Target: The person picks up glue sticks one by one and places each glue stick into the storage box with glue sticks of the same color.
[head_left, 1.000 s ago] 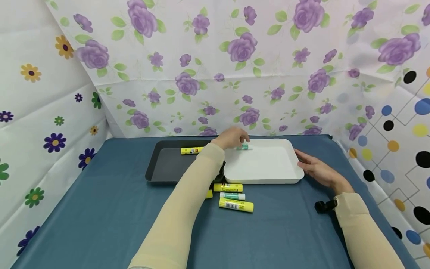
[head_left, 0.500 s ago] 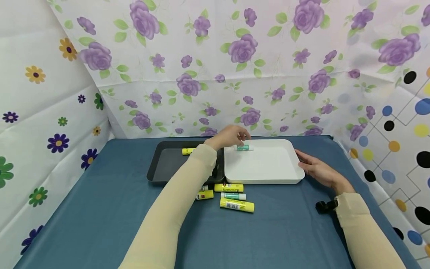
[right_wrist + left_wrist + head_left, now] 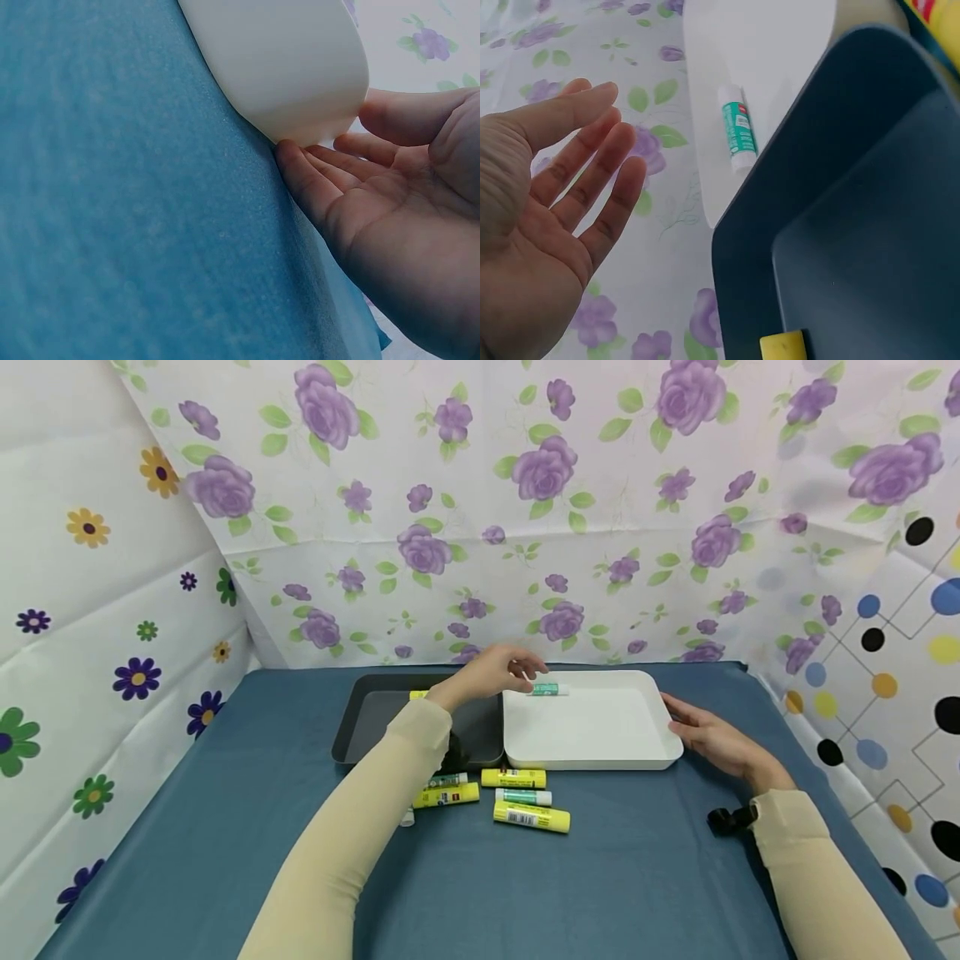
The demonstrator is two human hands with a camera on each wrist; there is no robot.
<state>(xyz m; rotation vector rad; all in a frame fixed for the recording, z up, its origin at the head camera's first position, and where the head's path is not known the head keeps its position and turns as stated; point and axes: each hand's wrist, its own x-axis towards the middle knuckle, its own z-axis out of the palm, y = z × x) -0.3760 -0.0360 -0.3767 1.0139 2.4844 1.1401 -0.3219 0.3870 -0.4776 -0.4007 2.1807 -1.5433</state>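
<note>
In the head view, a small green-and-white glue stick (image 3: pixel 551 690) lies at the back left of the white tray (image 3: pixel 600 727). My left hand (image 3: pixel 491 675) hovers just left of it, over the seam between the white tray and the dark grey tray (image 3: pixel 375 718). The left wrist view shows that hand (image 3: pixel 570 180) with fingers loosely spread and nothing in them, apart from the glue stick (image 3: pixel 739 127). At the white tray's right end, my right hand (image 3: pixel 716 743) holds the wall. Its thumb is at the rim and its fingertips are low against the side (image 3: pixel 300 67).
A yellow glue stick (image 3: pixel 418 694), mostly hidden by the left hand, lies in the dark tray. In front of the trays are several more yellow (image 3: pixel 531 817) and green-and-white glue sticks (image 3: pixel 523 797), some partly behind the left sleeve (image 3: pixel 337 843). Patterned cloth stands behind the table.
My left hand has drawn back leftward from above the green-and-white glue stick, which stays in place in the white tray. The left forearm uncovers more sticks. The right hand keeps still.
</note>
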